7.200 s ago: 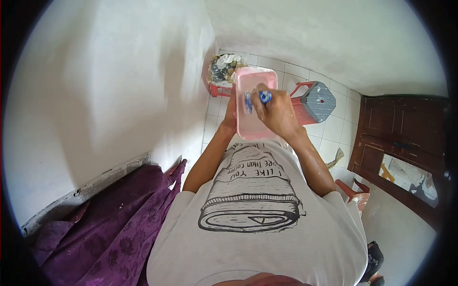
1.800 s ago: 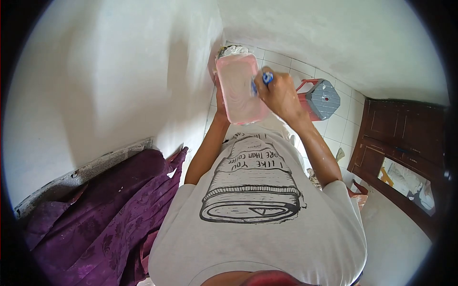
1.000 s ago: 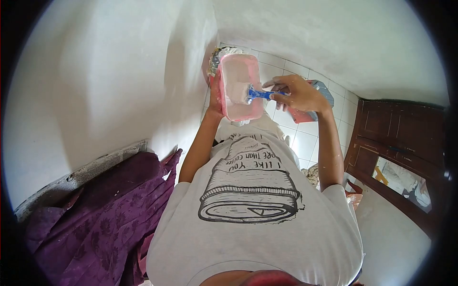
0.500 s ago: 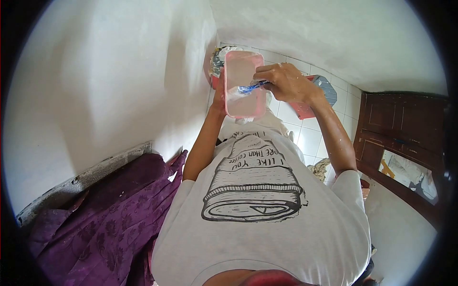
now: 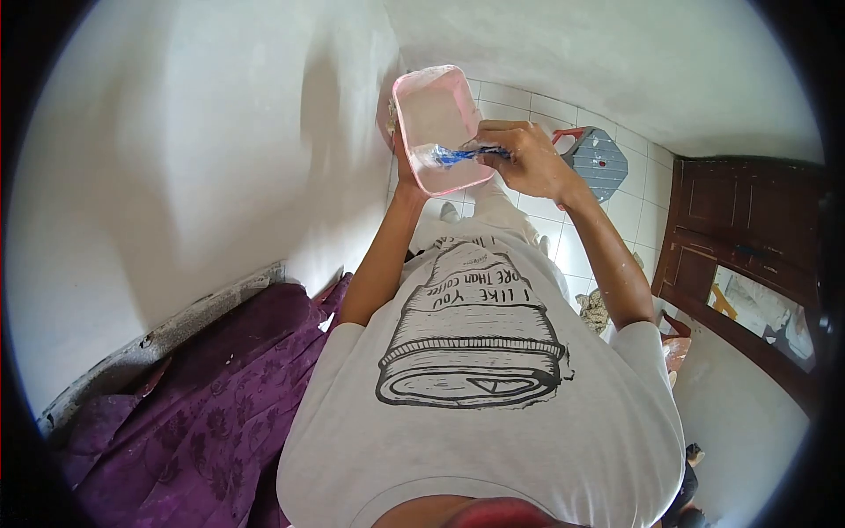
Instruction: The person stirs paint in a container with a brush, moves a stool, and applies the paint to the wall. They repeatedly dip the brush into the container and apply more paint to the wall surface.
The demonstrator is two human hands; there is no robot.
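My left hand [image 5: 407, 167] grips a pink plastic tub [image 5: 471, 99] from its left side, fingers mostly hidden behind the wall. Whitish paint [image 5: 433, 114] covers the inside of the tub, which is tilted in the view. In my right hand [image 5: 521, 157] is a paintbrush [image 5: 458, 157] with a blue handle, fingers closed around it. White paint coats its bristles, and they lie over the tub's near left inner side. Specks of white dot the right hand and forearm.
A grey-topped step stool [image 5: 600, 163] with red parts stands on the white tiled floor [image 5: 576, 260]. Purple patterned cloth [image 5: 211, 387] covers something at lower left, against the wall [image 5: 211, 158]. To the right is a dark wooden cabinet [image 5: 739, 211].
The tub has tilted and shifted slightly up and left. My right hand has brought the brush a little lower, its bristles now toward the tub's left wall. The view has shifted slightly.
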